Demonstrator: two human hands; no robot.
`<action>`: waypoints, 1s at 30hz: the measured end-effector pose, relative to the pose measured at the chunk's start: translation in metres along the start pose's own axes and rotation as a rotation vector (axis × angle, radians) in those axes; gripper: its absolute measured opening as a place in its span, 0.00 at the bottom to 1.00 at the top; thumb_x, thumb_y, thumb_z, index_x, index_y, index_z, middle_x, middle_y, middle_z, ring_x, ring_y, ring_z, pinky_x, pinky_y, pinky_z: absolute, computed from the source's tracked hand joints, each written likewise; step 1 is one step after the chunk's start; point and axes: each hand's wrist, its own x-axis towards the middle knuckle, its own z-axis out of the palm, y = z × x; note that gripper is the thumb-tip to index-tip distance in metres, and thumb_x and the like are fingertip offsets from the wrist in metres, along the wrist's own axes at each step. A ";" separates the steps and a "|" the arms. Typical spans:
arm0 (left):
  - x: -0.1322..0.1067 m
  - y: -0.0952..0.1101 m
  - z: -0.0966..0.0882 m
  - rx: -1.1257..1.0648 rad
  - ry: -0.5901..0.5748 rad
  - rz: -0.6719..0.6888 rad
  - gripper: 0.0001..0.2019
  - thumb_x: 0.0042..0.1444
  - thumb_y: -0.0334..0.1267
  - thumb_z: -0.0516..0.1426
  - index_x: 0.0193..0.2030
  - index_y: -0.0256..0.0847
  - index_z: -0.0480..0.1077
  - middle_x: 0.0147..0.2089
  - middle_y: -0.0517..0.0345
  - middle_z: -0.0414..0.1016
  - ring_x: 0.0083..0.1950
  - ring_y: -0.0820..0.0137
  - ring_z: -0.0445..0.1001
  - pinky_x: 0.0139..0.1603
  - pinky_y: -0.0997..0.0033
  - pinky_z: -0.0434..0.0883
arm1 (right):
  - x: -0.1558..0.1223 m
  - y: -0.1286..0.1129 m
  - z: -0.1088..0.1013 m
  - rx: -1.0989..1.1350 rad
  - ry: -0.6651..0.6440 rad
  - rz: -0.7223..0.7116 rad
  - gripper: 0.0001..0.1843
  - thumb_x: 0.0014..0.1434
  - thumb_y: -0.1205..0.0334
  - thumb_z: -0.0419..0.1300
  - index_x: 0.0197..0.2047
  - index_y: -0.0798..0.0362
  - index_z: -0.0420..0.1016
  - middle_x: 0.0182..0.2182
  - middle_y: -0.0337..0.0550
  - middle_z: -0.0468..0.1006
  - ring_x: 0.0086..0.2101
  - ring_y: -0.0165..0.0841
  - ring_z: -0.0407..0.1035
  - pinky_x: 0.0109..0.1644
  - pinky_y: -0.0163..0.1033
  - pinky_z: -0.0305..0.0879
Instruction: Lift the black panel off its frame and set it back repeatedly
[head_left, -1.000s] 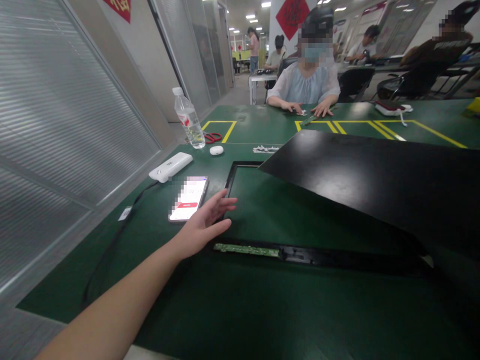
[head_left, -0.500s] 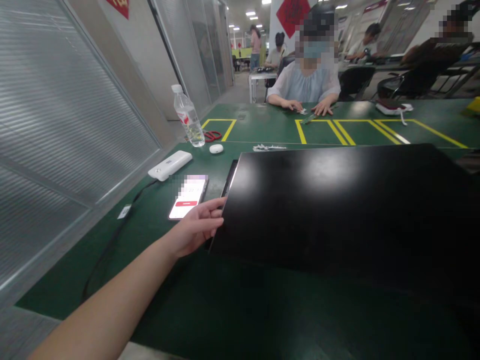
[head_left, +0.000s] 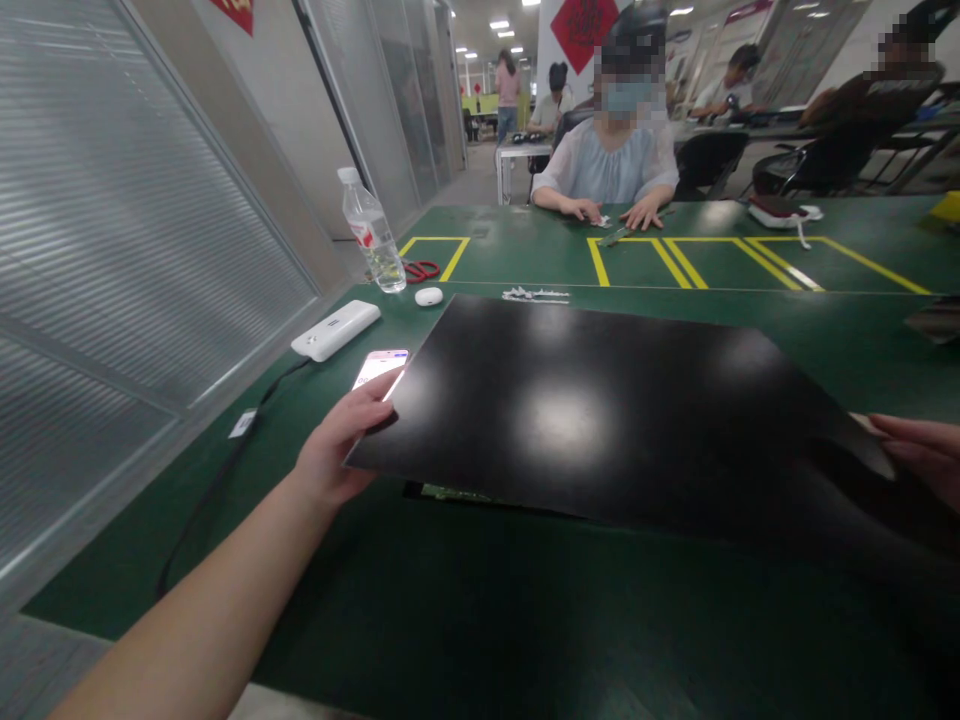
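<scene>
A large, glossy black flat panel [head_left: 600, 400] is held above the green table, its surface reflecting the ceiling lights. My left hand [head_left: 341, 435] grips its left edge, with the thumb near the top face and the other fingers partly hidden behind it. At the right edge, my right hand [head_left: 926, 450] grips the panel too, cut off by the picture's border. Below the panel's near edge shows a strip of a dark-bordered item with greenish detail [head_left: 454, 492]; the panel covers the rest of it. Behind my left hand lies a lit phone [head_left: 381, 366], partly covered.
A water bottle [head_left: 373, 232], red-handled scissors [head_left: 421, 271], a small white case [head_left: 429, 297] and a white power bank [head_left: 336, 330] with a black strap stand or lie at left. Small grey pieces [head_left: 535, 295] lie beyond the panel. Across the table sits a masked person [head_left: 611, 165].
The panel has shifted left and tilted, now covering part of the phone. My left hand has moved left with it. My right hand has come into view at the right edge.
</scene>
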 end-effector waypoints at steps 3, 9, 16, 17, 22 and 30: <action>-0.001 0.007 0.001 -0.003 0.021 0.082 0.23 0.49 0.41 0.72 0.53 0.38 0.85 0.44 0.49 0.89 0.38 0.59 0.86 0.40 0.69 0.82 | -0.010 -0.023 0.029 0.166 -0.081 0.271 0.20 0.46 0.52 0.63 0.43 0.45 0.85 0.44 0.61 0.86 0.35 0.54 0.82 0.28 0.54 0.82; -0.004 0.015 0.000 0.007 0.181 0.115 0.20 0.47 0.38 0.71 0.49 0.38 0.86 0.39 0.52 0.88 0.33 0.63 0.84 0.33 0.70 0.81 | -0.019 -0.036 0.038 0.251 -0.041 0.251 0.28 0.46 0.58 0.62 0.52 0.44 0.83 0.51 0.57 0.86 0.49 0.48 0.82 0.33 0.44 0.83; 0.000 0.010 -0.006 0.005 0.184 0.117 0.21 0.47 0.38 0.70 0.50 0.37 0.85 0.40 0.52 0.89 0.35 0.61 0.85 0.34 0.69 0.82 | -0.025 -0.035 0.049 0.197 -0.087 0.244 0.24 0.49 0.55 0.63 0.51 0.45 0.81 0.46 0.55 0.87 0.45 0.42 0.82 0.34 0.36 0.80; 0.000 0.011 -0.006 0.004 0.161 0.120 0.22 0.46 0.38 0.71 0.50 0.37 0.85 0.40 0.52 0.89 0.35 0.60 0.86 0.34 0.69 0.82 | -0.026 -0.035 0.050 0.192 -0.088 0.245 0.25 0.49 0.55 0.63 0.51 0.45 0.81 0.46 0.55 0.87 0.43 0.41 0.81 0.33 0.35 0.79; -0.001 0.010 0.001 0.072 0.130 0.096 0.24 0.47 0.40 0.72 0.52 0.37 0.84 0.48 0.50 0.89 0.49 0.52 0.87 0.46 0.64 0.84 | -0.024 -0.034 0.051 0.263 -0.113 0.200 0.23 0.47 0.55 0.65 0.49 0.46 0.81 0.46 0.56 0.87 0.20 0.29 0.63 0.18 0.31 0.63; -0.002 -0.012 0.010 0.094 0.081 -0.024 0.30 0.51 0.35 0.71 0.63 0.39 0.79 0.57 0.45 0.87 0.62 0.44 0.82 0.63 0.51 0.78 | -0.020 -0.029 0.049 0.214 -0.068 0.175 0.20 0.48 0.53 0.66 0.45 0.48 0.81 0.42 0.58 0.87 0.14 0.22 0.49 0.14 0.32 0.50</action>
